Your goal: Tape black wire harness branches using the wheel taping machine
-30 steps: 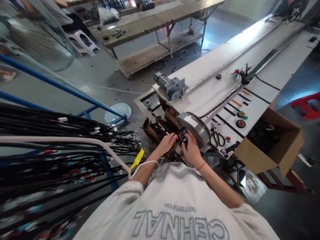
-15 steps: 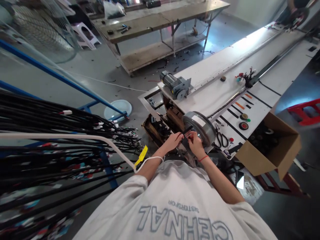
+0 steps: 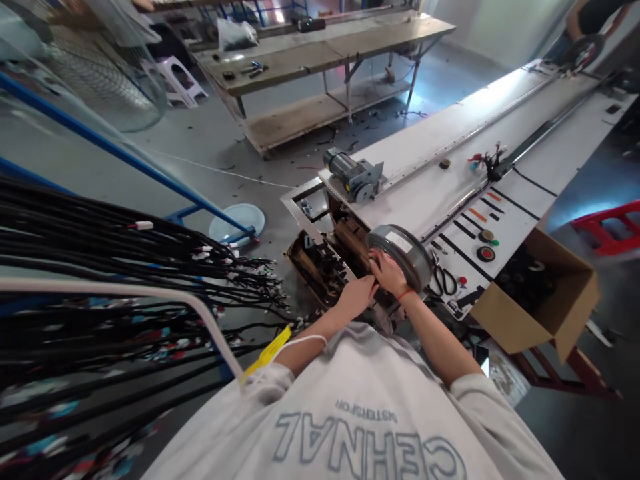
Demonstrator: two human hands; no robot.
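At the near end of the long white bench (image 3: pixel 420 177), my right hand (image 3: pixel 389 272) lies against the near side of a grey drum-like wheel (image 3: pixel 417 267). Its fingers reach to the left, partly stretched out along the rim. My left hand (image 3: pixel 357 298) is just below and to the left, its fingertips close to my right hand. The left fingers are drawn together, and what they pinch is hidden. Scissors with black handles (image 3: pixel 443 279) rest on the bench to the right of the wheel.
A small motor (image 3: pixel 350 175) is mounted on the bench's left edge. Black and orange strips and tape rolls (image 3: pixel 486 254) lie to the right, beside an open cardboard box (image 3: pixel 540 300). Bundles of black cables (image 3: pixel 125 247) hang at left by a blue frame (image 3: pixel 125 150). Far right, a person (image 3: pixel 585 27) works.
My right hand has moved up and left onto the wheel's side. My left hand has shifted right and down. The dark strip seen between my fingers is now hidden.
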